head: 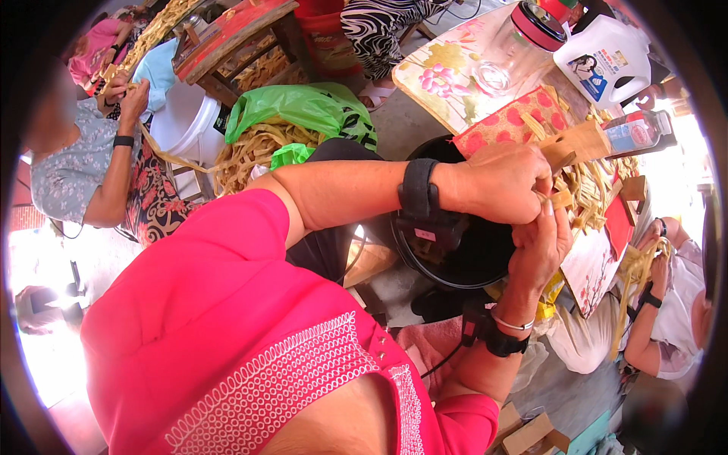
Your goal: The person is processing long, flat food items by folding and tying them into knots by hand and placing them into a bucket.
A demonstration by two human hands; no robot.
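My left hand [500,182] and my right hand [543,244] meet at the right of the head view, fingertips pinched together. Between them is a short end of a flat yellowish strip [563,199], seemingly a plant strip; most of it is hidden by my fingers. Just beyond my fingers lies a heap of similar folded strips [588,190] on the table. A wooden block with a hole [574,142] stands close above my left hand. Under my wrists sits a black bucket [478,256], its inside mostly dark.
A flowered tabletop [421,74] holds a large clear jar [500,62], a white jug [603,62] and a plastic bottle [640,133]. Long strips [244,153] lie by a green plastic bag [296,108]. People handling strips sit at left [85,148] and right [668,296].
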